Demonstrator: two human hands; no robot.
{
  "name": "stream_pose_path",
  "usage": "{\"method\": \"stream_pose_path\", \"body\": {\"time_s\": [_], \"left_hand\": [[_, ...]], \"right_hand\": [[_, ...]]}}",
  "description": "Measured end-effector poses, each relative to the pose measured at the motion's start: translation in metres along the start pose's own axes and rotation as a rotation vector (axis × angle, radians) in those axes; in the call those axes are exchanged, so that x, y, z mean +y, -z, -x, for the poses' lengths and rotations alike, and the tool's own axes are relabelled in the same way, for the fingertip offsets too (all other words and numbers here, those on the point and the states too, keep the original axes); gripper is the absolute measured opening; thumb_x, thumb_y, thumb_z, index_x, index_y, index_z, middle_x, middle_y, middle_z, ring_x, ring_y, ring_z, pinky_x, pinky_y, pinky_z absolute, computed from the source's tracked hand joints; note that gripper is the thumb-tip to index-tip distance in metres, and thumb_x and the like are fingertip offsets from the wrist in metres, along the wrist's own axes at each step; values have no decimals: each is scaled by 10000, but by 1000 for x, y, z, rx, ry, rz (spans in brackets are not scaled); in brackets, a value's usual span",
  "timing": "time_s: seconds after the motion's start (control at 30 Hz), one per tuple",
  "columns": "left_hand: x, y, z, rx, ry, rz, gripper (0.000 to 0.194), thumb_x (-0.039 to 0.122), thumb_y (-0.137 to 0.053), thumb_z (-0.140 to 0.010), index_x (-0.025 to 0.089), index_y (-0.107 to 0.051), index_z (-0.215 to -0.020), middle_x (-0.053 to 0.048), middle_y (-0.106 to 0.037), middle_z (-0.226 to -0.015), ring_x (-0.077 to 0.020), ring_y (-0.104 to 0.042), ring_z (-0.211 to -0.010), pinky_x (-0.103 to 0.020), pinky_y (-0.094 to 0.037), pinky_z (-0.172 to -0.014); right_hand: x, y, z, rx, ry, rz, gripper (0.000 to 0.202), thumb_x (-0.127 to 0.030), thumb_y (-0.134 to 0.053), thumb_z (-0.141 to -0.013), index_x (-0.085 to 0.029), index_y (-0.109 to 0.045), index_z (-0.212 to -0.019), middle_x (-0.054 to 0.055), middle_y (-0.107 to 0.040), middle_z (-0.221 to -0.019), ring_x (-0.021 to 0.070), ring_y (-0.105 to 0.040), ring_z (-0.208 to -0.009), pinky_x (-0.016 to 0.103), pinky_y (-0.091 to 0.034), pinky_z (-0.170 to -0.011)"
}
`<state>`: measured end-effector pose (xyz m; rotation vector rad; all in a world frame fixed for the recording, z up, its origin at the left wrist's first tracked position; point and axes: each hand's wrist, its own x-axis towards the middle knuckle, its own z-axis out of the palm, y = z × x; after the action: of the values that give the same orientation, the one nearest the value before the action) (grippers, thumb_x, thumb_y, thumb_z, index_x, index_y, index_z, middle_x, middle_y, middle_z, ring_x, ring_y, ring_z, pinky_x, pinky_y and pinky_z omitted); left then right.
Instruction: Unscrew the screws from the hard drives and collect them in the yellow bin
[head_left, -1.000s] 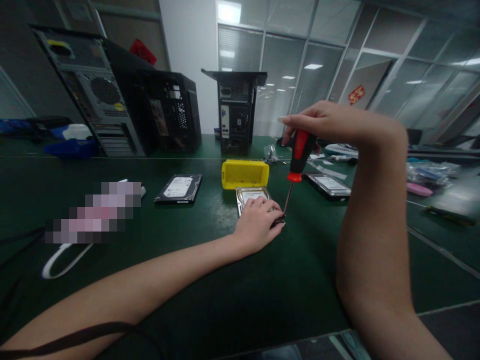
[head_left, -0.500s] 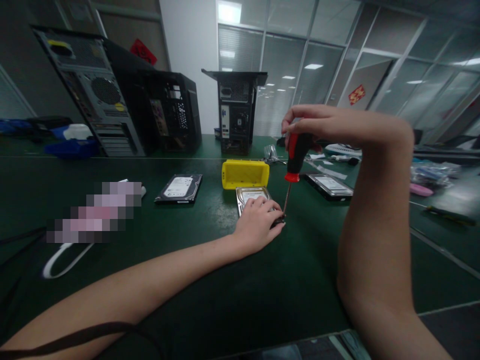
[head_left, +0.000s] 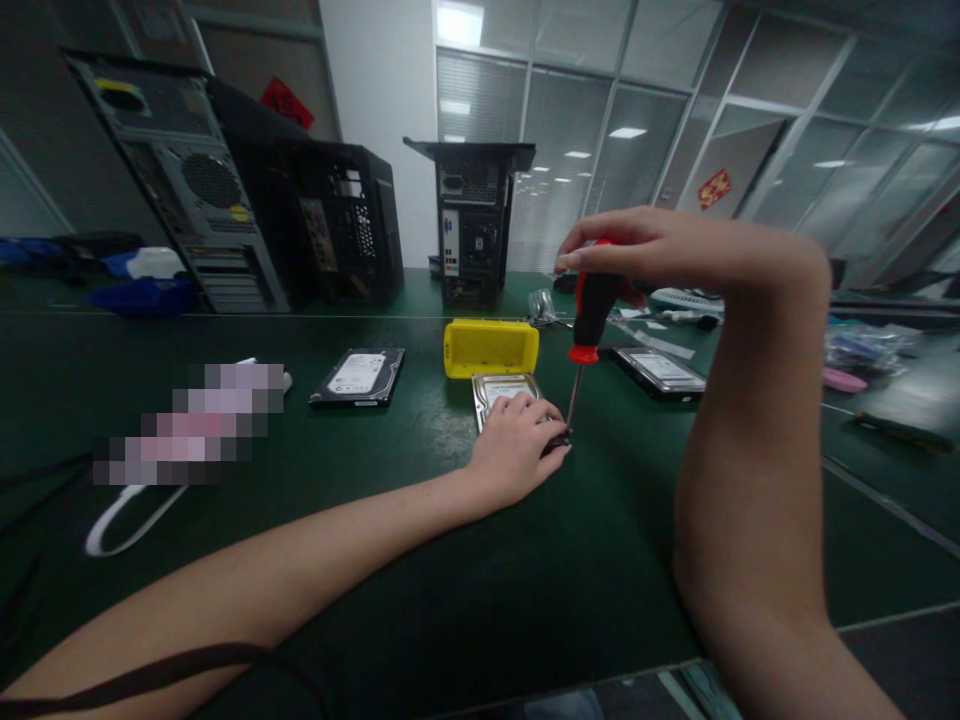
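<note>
Under my left hand [head_left: 517, 445] lies a hard drive [head_left: 501, 386] with a pale label, partly covered by the fingers. That hand grips its near right corner, thumb and fingers around the edge. My right hand [head_left: 619, 252] is closed over the top of a red and black screwdriver [head_left: 594, 310], wrist bent high above the table. The screwdriver stands nearly upright, its shaft leaning slightly and the tip touching the drive's right corner beside my left fingertips. What the tip sits in is too small to make out. A yellow plastic box [head_left: 491, 350] rests just behind the drive.
A second hard drive [head_left: 358, 377] lies to the left, another [head_left: 660, 372] to the right. Computer cases [head_left: 480, 220] stand at the back. A blurred-out item with a white strap [head_left: 135, 530] is at left. Another screwdriver [head_left: 900, 432] lies far right on the green table [head_left: 420, 600].
My right fingers have shifted on the screwdriver's handle, extending a little to the left over its top. The left hand and the hard drive have stayed in place.
</note>
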<state>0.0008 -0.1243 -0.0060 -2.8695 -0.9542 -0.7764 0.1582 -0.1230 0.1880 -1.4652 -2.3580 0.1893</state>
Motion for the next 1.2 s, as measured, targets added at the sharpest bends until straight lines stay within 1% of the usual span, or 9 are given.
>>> {"method": "stream_pose_path", "body": {"time_s": [0.27, 0.43, 0.63, 0.7, 0.8, 0.87, 0.93, 1.07, 1.2], "left_hand": [[0, 1, 0, -6, 3, 7, 237, 332, -503, -910, 214, -639, -1064, -20, -601, -1135, -225, -477, -1061, -390, -379, -875], [0, 1, 1, -5, -1, 5, 236, 333, -505, -911, 210, -637, -1064, -16, -599, -1131, -218, -479, -1051, -385, -380, -867], [1, 0, 0, 0, 5, 2, 232, 335, -513, -905, 215, -644, -1054, -13, -605, -1132, -226, -480, -1054, -391, -373, -870], [1, 0, -1, 2, 5, 3, 233, 333, -514, -905, 215, -646, -1056, -15, -607, -1134, -228, -480, -1056, -390, -374, -868], [0, 0, -1, 3, 4, 6, 242, 333, -512, -906, 211, -646, -1067, -15, -609, -1131, -228, -481, -1057, -389, -377, -863], [1, 0, -1, 4, 7, 4, 244, 332, -511, -906, 208, -648, -1066, -14, -611, -1129, -229, -483, -1054, -391, -379, -859], [1, 0, -1, 3, 7, 2, 244, 334, -511, -905, 207, -650, -1060, -16, -612, -1129, -229, -483, -1052, -392, -380, -857], [1, 0, 0, 0, 5, 4, 244, 332, -509, -907, 206, -649, -1062, -18, -609, -1131, -227, -484, -1050, -392, -381, -861], [0, -1, 0, 8, 1, 3, 239, 330, -513, -906, 208, -648, -1060, -17, -609, -1126, -224, -484, -1045, -390, -381, -859]], "right_hand": [[-3, 2, 1, -7, 0, 50, 393, -536, -567, -798, -224, -655, -1020, 33, -650, -802, 145, -546, -575, 266, -393, -487], [-1, 1, -2, 12, -45, 49, 418, -564, -561, -792, -193, -686, -938, 42, -647, -767, 137, -537, -567, 263, -387, -502], [0, -2, -4, 21, -73, -13, 482, -612, -471, -834, -159, -635, -814, 55, -624, -724, 132, -524, -560, 265, -409, -522], [-3, -2, -1, 22, -82, -119, 457, -573, -404, -880, -166, -610, -838, 67, -633, -764, 144, -535, -594, 270, -424, -537], [-11, -2, 4, 21, -97, -263, 353, -432, -334, -927, -183, -577, -873, 72, -640, -833, 166, -564, -687, 263, -441, -562], [-15, -2, 6, 4, -102, -272, 307, -344, -319, -930, -183, -573, -868, 70, -633, -853, 163, -568, -703, 259, -442, -568], [-15, -1, 6, -13, -88, -229, 264, -287, -348, -914, -175, -584, -873, 67, -625, -881, 153, -563, -677, 260, -437, -564], [-9, -1, 1, -25, -33, -144, 233, -286, -420, -886, -170, -622, -878, 61, -624, -920, 149, -565, -666, 266, -442, -574], [-5, -1, -2, -18, -43, -137, 229, -340, -445, -881, -189, -617, -895, 57, -635, -889, 171, -579, -684, 275, -443, -569]]}}
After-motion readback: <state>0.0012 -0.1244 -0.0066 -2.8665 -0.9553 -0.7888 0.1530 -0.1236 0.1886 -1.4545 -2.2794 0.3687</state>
